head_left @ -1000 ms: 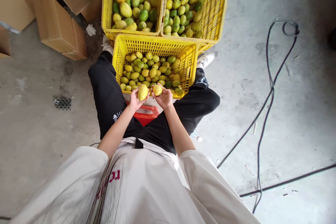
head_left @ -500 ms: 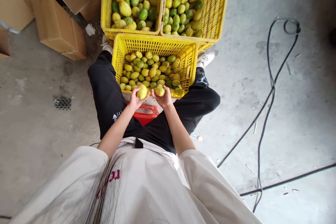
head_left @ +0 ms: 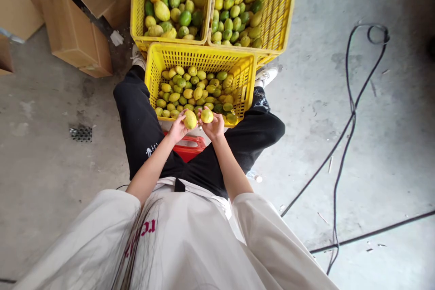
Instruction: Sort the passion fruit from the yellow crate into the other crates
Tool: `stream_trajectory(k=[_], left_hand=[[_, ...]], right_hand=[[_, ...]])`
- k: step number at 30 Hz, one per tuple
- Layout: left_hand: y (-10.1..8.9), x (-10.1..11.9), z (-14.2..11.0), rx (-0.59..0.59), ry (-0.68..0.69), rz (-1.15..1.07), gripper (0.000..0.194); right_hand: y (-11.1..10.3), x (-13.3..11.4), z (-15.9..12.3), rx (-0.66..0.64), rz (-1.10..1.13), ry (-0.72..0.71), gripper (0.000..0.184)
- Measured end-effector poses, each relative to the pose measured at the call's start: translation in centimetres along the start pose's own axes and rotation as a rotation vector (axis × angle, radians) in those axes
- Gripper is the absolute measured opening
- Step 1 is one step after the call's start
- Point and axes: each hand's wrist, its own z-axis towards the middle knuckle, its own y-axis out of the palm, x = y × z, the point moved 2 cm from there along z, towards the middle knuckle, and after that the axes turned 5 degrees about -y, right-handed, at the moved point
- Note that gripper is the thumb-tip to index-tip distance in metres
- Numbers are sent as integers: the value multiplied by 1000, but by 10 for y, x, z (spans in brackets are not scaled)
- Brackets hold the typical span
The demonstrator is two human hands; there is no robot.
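Observation:
My left hand (head_left: 178,129) holds a yellow lemon (head_left: 190,119) near the front rim of the closest yellow crate (head_left: 201,49). Just to its right, my right hand (head_left: 215,128) has its fingers around a second, slightly smaller yellow-green lemon (head_left: 207,116). The two fruits are side by side, with a narrow gap between them. Beyond my hands, green and yellow lemons (head_left: 188,94) cover the bottom of that crate, which stands between my legs.
Two more yellow crates of lemons, a left one (head_left: 137,13) and a right one (head_left: 278,18), stand behind the near crate. Cardboard boxes (head_left: 73,36) are at the upper left. Black cable (head_left: 346,140) lies across the concrete floor on the right. Something red (head_left: 188,149) shows between my legs.
My left hand has moved a little to the right, bringing its lemon closer to the other one. The lemon in my right hand has turned slightly, and those fingers have shifted around it.

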Motion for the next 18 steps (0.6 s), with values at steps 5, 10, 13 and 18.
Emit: stream_trajectory(k=[5,10,13,18], left_hand=[[-5,2,2,-42,-8,72,40],[-7,1,4,-2,-57,105,38],[-6,0,3,-50,-47,166,46],[-4,3,-1,-52,-32,74,39]], right_hand=[[-1,-2,1,11,-1,-58,15],[-1,0,0,52,-11,14,15],[1,2,-2,8,-65,52,22],[7,0,-7,-31,-79,21,19]])
